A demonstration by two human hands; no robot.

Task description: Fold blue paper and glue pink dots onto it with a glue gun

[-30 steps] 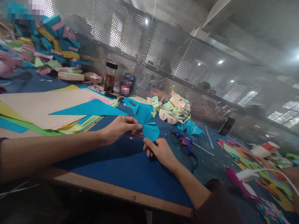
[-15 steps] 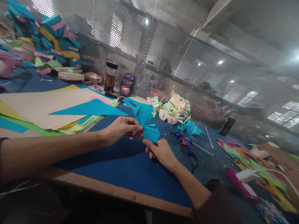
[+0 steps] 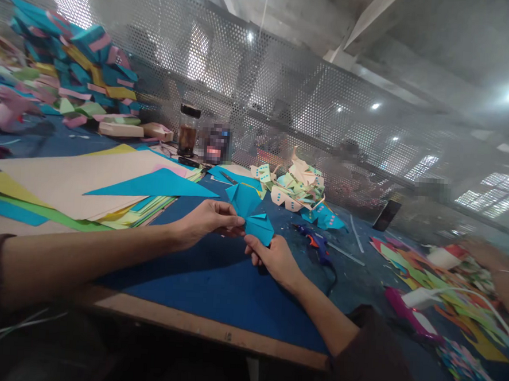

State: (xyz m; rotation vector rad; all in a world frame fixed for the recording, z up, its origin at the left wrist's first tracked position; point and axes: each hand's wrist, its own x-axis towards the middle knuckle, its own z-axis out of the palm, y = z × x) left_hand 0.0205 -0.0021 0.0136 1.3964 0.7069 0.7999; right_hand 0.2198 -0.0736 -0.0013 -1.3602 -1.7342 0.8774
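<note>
Pinching the folded blue paper (image 3: 259, 227) at its narrow waist with the left hand (image 3: 218, 220), thumb pressed over fingers, seemingly to keep the pleats gathered while letting both ends fan out. Touching the lower edge with the right hand (image 3: 271, 257), thumb close to curled fingers; hard to tell whether pinching or merely propping, but probably steadying the lower fan. Holding it all just above the surface (image 3: 179, 301), near the front edge, likely for a clear view of the folds. Over to the left, to a blue triangle (image 3: 155, 185) laid flat on the paper sheets (image 3: 65, 179), presumably for easy reach. Across to the right, to the glue gun (image 3: 318, 241) lying near the right hand, perhaps put there for quick pick-up. Then back to the heap of folded pieces (image 3: 302, 185), well beyond both hands, maybe to spare working room.
</note>
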